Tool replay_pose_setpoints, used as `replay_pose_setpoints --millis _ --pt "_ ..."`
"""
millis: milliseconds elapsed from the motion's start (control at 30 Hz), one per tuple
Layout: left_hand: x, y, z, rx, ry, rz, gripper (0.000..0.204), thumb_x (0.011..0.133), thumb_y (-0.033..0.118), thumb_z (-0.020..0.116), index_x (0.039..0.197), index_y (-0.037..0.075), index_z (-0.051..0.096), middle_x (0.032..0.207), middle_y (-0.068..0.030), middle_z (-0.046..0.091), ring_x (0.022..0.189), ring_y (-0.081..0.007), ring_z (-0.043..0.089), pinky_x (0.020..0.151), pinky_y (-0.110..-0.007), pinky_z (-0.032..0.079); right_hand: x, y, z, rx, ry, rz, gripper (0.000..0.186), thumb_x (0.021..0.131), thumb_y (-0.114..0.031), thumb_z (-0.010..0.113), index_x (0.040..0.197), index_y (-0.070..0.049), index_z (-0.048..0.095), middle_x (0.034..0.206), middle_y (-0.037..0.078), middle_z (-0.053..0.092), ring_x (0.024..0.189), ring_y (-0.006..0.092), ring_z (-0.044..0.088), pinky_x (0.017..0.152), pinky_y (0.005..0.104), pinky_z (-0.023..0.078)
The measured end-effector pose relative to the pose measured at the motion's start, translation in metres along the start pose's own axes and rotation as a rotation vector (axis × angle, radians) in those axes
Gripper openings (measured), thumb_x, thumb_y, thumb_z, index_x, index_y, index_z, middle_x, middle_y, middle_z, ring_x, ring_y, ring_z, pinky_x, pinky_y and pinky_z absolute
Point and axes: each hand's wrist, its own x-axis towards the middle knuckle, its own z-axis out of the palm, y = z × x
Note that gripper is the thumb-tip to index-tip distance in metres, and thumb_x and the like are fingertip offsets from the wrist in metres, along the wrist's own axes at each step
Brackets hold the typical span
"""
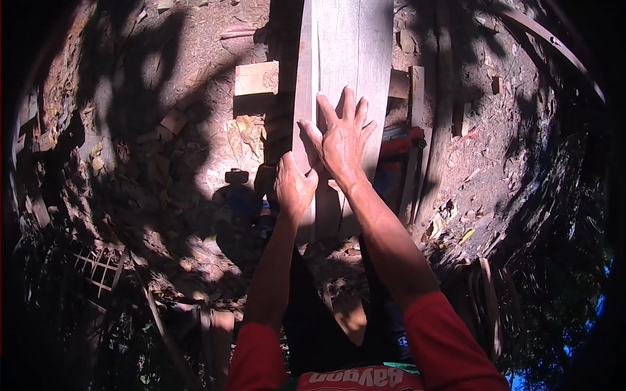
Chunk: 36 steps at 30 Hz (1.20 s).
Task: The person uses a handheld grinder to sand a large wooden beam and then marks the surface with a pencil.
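A long pale wooden board (352, 45) stretches from the top of the view down toward my legs, with a lengthwise line or gap near its left side. My right hand (343, 140) lies flat on its upper face, fingers spread. At the board's near left edge, my left hand (297, 187) has its fingers curled round the side and its thumb toward the top. Most of the left fingertips are hidden. Under the board's right side, a red and black object (403, 141) shows in part; its kind is unclear.
A cut wood block (256, 77) sticks out left of the board. Along the right run a narrow timber strip (417, 104) and a longer pole (443, 98). Dry leaves (246, 135) and wood scraps litter the ground. Deep shadow hides much of the left side.
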Motion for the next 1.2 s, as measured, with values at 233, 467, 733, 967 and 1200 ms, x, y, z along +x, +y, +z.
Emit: replay_pose_setpoints --millis 233,467,733,967,1200 --pt "-0.002 -0.001 0.001 -0.005 -0.003 0.01 0.051 0.075 0.021 0.072 0.113 -0.003 0.048 0.105 -0.0263 0.058 0.104 -0.0447 0.056 0.088 -0.052 0.046 -0.002 0.0 -0.001 0.001 -0.016 0.017 0.058 0.085 -0.049 0.067 0.138 -0.027 0.055 0.158 0.019 0.025 0.144 0.0509 0.018 0.105 0.0783 0.018" --pt "-0.003 0.004 -0.002 -0.012 0.004 0.01 0.05 0.076 0.021 0.071 0.112 -0.004 0.048 0.107 -0.0259 0.057 0.106 -0.0448 0.055 0.088 -0.052 0.045 -0.002 0.002 0.001 -0.005 -0.012 0.012 0.059 0.086 -0.05 0.066 0.139 -0.028 0.054 0.158 0.018 0.024 0.144 0.0506 0.016 0.105 0.0788 0.017" --pt "-0.003 0.004 -0.003 -0.023 -0.022 0.006 0.053 0.075 0.02 0.069 0.118 -0.003 0.049 0.11 -0.0276 0.058 0.108 -0.0448 0.055 0.091 -0.051 0.044 -0.002 0.0 0.0 0.011 -0.027 0.024 0.06 0.086 -0.047 0.066 0.14 -0.027 0.051 0.158 0.02 0.023 0.144 0.0523 0.014 0.105 0.0798 0.014" --pt "-0.003 -0.002 -0.008 -0.033 -0.077 0.02 0.057 0.078 0.025 0.07 0.122 -0.003 0.048 0.113 -0.0269 0.058 0.104 -0.045 0.056 0.089 -0.051 0.045 -0.002 -0.002 0.004 0.026 -0.006 0.013 0.066 0.084 -0.046 0.067 0.143 -0.022 0.048 0.159 0.02 0.023 0.145 0.0516 0.012 0.106 0.0792 0.012" --pt "0.074 -0.036 -0.044 -0.731 -0.325 -0.417 0.07 0.1 0.059 0.041 0.141 0.002 0.048 0.121 -0.0095 0.06 0.103 -0.0188 0.059 0.086 -0.036 0.047 -0.002 0.001 0.006 0.033 0.006 0.04 0.074 0.083 -0.047 0.069 0.144 -0.013 0.044 0.16 0.018 0.023 0.147 0.049 0.011 0.107 0.0779 0.009"
